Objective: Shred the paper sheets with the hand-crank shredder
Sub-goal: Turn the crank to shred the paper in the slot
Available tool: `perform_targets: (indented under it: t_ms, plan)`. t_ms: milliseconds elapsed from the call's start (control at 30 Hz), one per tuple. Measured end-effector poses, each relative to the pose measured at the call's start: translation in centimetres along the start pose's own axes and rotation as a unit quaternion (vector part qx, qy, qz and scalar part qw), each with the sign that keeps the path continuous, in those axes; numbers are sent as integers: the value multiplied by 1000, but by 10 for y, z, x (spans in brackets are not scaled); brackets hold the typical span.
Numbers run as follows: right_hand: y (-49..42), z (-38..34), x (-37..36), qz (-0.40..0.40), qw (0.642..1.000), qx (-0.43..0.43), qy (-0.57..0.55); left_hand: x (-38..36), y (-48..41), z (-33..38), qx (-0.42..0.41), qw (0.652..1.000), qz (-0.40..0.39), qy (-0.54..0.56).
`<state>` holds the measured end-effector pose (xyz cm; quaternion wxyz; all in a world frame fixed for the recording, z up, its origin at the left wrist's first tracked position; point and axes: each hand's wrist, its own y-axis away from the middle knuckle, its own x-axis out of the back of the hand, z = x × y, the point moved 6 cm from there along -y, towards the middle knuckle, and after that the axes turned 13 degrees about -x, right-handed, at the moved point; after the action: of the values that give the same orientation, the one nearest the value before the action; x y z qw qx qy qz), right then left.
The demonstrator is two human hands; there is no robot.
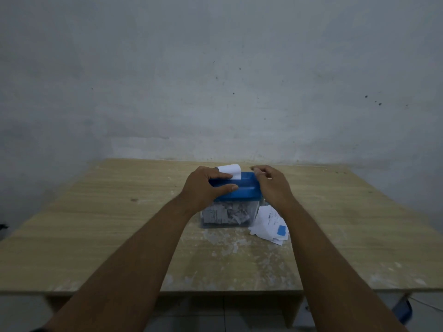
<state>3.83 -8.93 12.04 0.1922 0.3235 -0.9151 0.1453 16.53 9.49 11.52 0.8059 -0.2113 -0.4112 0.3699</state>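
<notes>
Left hand [206, 185] is clamped on the shredder [244, 188]: the thumb lies along the front of the blue top and the fingers wrap over it from above, gripping its left end. Right at those fingertips a white paper sheet [230, 171] stands up out of the top. Its upper edge curls over toward the far side, and its lower edge is down at the blue casing.

Across the blue top from that grip, the right hand [271, 185] sits against the shredder's right end, back of the hand toward the camera and fingers curled inward. The hand covers whatever is under those fingers, so I cannot tell whether it is gripping anything.

Directly below both hands is the clear bin [227, 215] of the shredder, with a heap of white shreds showing through its front wall. It stands flat on the wooden table [119, 236].

Just below the right wrist, touching or nearly touching the bin's right side, lies a loose pile of paper sheets [265, 224]. They are crumpled and overlapping, with faint print on them, and one carries a blue patch [282, 230].

Further out from the hands, the tabletop is scuffed with pale marks on the near side of the bin. Behind it all rises a grey, speckled wall [215, 80]. Well off to the lower right, below the table edge, a blue object [404, 310] peeks in, too cropped to identify.
</notes>
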Motion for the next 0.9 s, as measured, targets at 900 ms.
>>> perform_targets:
  t_ms: [900]
  plan:
    - [-7, -13, 45, -3, 989, -76, -127, -4, -4, -3, 10, 996, -22, 84]
